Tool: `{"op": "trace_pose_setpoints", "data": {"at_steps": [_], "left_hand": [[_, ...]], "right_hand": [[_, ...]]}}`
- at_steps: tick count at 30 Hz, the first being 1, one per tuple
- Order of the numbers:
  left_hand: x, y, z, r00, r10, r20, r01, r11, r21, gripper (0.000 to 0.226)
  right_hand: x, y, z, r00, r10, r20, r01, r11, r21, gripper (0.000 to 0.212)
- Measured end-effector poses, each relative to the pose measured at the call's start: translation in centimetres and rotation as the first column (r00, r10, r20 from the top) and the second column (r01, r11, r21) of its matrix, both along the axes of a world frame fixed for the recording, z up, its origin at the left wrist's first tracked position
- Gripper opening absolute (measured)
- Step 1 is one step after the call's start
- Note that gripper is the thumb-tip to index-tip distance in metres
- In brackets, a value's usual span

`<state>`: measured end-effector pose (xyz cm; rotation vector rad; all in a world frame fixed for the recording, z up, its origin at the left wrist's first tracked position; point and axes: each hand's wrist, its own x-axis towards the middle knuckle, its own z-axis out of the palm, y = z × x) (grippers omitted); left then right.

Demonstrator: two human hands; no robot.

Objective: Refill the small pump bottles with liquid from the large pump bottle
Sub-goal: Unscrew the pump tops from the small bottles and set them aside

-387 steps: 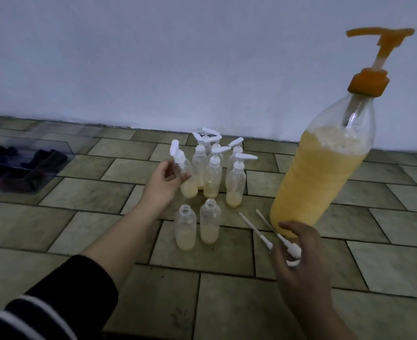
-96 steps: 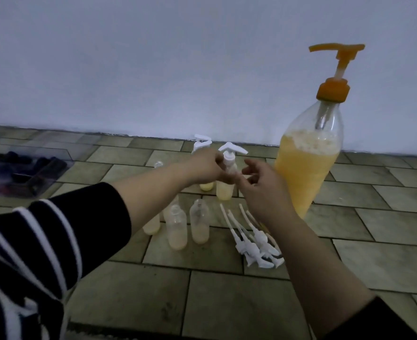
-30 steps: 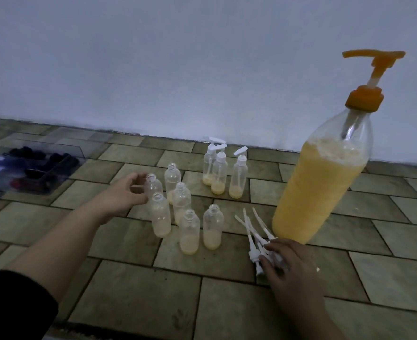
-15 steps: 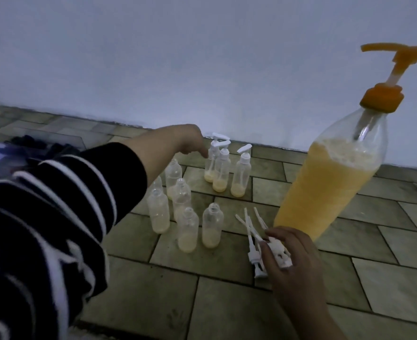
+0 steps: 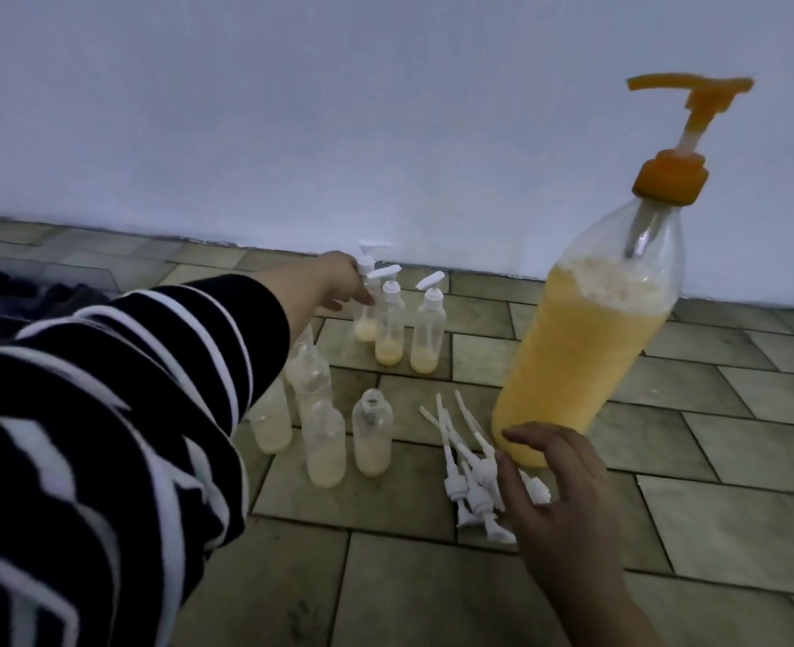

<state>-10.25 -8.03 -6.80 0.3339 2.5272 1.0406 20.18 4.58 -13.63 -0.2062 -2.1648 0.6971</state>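
Left hand [image 5: 341,280] holds far small clear bottle with white pump [image 5: 368,296]; fingers hidden. Striped sleeve [image 5: 120,413] covers some open bottles. Right hand [image 5: 556,483] loose over white pump tops [image 5: 472,483].

Black sleeve [image 5: 106,413] with thin white stripes on the left arm, cuff ending well short of the left hand [image 5: 344,282]. Right hand [image 5: 558,488] and forearm bare, no rings visible.
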Motion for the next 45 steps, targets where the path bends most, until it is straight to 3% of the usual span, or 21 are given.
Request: {"op": "trace_pose_setpoints", "data": {"at_steps": [4,7,10,12,14,18,22,24,28,31,33,35,39,41,45], "left_hand": [[-0.6,-2.0,1.8,0.989,0.124,-0.078,-0.101,0.962,0.253,0.022],[0.6,-3.5,3.9,0.962,0.22,-0.159,-0.122,0.873,0.473,0.028],[3.9,-4.5,6.1,0.966,0.184,-0.179,-0.01,0.724,0.69,0.025],[6.7,-4.8,7.3,0.977,0.114,-0.18,0.071,0.622,0.78,0.017],[9.1,-5.1,7.9,0.976,0.072,-0.204,0.122,0.595,0.795,0.016],[12.0,-5.2,7.9,0.948,0.002,-0.319,0.225,0.705,0.672,0.037],[13.3,-5.9,8.2,0.948,-0.034,-0.315,0.239,0.73,0.64,0.021],[13.5,-6.6,8.4,0.949,-0.094,-0.302,0.268,0.746,0.61,0.011],[13.7,-7.5,9.0,0.955,-0.217,-0.205,0.298,0.702,0.646,0.012],[13.8,-7.0,9.5,0.953,-0.218,-0.212,0.304,0.693,0.654,0.013],[14.0,-6.6,9.5,0.94,-0.26,-0.22,0.341,0.709,0.618,0.016],[14.3,-6.2,9.1,0.922,-0.306,-0.235,0.386,0.725,0.57,0.025],[14.3,-6.0,8.7,0.938,-0.252,-0.24,0.348,0.679,0.647,0.02],[14.4,-5.8,8.6,0.938,-0.242,-0.248,0.346,0.685,0.641,0.019],[14.2,-5.5,8.3,0.951,-0.245,-0.189,0.306,0.649,0.696,0.022]], "right_hand": [[-0.3,-0.4,1.0,0.999,0.048,0.015,-0.048,0.999,0.02,0.02],[-1.0,-0.5,3.4,0.992,0.13,0.005,-0.13,0.991,-0.012,0.018],[-2.1,-1.4,7.5,0.964,0.262,-0.055,-0.267,0.947,-0.179,0.022],[-3.4,-2.4,11.0,0.936,0.341,-0.09,-0.35,0.863,-0.366,0.028],[-5.5,-3.0,14.2,0.929,0.356,-0.104,-0.357,0.781,-0.512,0.031],[-9.8,-4.3,17.8,0.95,0.306,-0.054,-0.275,0.75,-0.602,0.036],[-11.2,-5.2,17.8,0.954,0.286,-0.088,-0.274,0.718,-0.639,0.026],[-11.3,-5.3,17.7,0.931,0.356,-0.078,-0.313,0.674,-0.669,0.023],[-11.2,-5.0,18.0,0.864,0.498,-0.073,-0.407,0.607,-0.682,0.009],[-10.7,-4.5,18.5,0.74,0.632,-0.229,-0.539,0.354,-0.764,0.018],[-10.4,-4.5,18.6,0.718,0.638,-0.278,-0.556,0.285,-0.781,0.038],[-10.2,-4.5,18.5,0.739,0.626,-0.25,-0.531,0.311,-0.788,0.056],[-9.6,-3.4,18.7,0.816,0.554,-0.165,-0.457,0.443,-0.771,0.087],[-9.2,-3.0,18.8,0.841,0.525,-0.131,-0.422,0.485,-0.766,0.087],[-8.8,-2.2,19.2,0.808,0.581,-0.096,-0.43,0.471,-0.77,0.078]]}}
